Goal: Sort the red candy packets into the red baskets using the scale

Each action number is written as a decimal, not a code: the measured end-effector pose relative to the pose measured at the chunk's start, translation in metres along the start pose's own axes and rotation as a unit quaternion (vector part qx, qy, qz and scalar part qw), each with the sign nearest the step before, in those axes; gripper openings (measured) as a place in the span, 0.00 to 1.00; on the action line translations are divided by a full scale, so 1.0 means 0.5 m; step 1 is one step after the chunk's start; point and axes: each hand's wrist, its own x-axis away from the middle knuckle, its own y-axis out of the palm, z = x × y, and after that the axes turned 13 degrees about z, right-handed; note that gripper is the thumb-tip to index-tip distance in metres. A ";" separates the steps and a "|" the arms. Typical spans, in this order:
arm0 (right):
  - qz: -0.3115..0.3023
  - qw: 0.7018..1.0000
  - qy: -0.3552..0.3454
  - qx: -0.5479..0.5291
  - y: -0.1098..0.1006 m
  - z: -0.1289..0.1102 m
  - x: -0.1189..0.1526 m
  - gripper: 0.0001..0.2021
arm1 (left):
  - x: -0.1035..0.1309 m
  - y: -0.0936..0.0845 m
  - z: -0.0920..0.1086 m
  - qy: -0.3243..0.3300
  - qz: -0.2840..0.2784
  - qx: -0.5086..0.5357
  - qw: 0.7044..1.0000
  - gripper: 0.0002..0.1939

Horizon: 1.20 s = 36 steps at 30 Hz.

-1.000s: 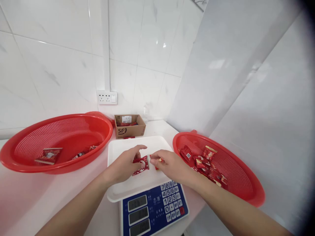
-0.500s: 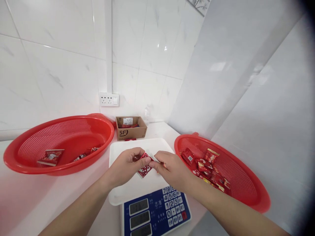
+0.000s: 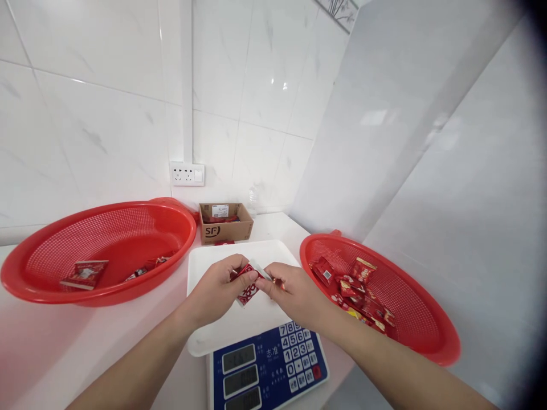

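Head view: red packet (image 3: pixel 248 292) in hands (image 3: pixel 220 290) (image 3: pixel 297 290), long axis apparently pointing away and rightward.

We see small packing or weighing area: tiled wall (image 3: pixel 106 114), scale (image 3: pixel 269 364), red baskets (image 3: pixel 421 279), carton (image 3: pixel 226 230).

My left hand (image 3: pixel 220 293) and my right hand (image 3: pixel 297 293) are ungloved and smooth-backed. My left forearm (image 3: pixel 141 359) and my right forearm (image 3: pixel 380 353), both bare, taper evenly to wrists free of jewellery.
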 end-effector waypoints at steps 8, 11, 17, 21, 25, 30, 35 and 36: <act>0.034 0.999 0.031 -0.027 -0.003 0.003 -0.003 0.17 | -0.004 -0.006 0.004 -0.029 -0.043 0.055 0.997 0.14; 0.040 0.992 0.075 -0.089 -0.005 0.002 -0.004 0.13 | -0.004 -0.012 0.009 -0.032 -0.046 0.030 0.998 0.12; 0.055 0.986 0.088 -0.128 -0.009 -0.005 -0.006 0.10 | -0.003 -0.014 0.010 0.002 -0.024 -0.045 0.999 0.10; 0.061 0.990 0.068 -0.111 -0.010 -0.011 -0.006 0.09 | 0.000 -0.014 0.012 0.016 -0.014 -0.069 0.997 0.12; 0.068 0.988 0.068 -0.121 -0.010 -0.013 -0.004 0.09 | 0.001 -0.014 0.015 0.018 -0.012 -0.064 0.998 0.12; 0.066 0.986 0.074 -0.136 -0.011 -0.014 -0.004 0.09 | 0.002 -0.013 0.016 0.014 -0.008 -0.060 0.998 0.12; 0.063 0.986 0.079 -0.136 -0.013 -0.015 -0.003 0.08 | 0.005 -0.011 0.016 0.018 -0.009 -0.049 0.999 0.11; 0.063 0.986 0.078 -0.136 -0.013 -0.015 -0.003 0.08 | 0.005 -0.011 0.017 0.019 -0.008 -0.050 0.999 0.11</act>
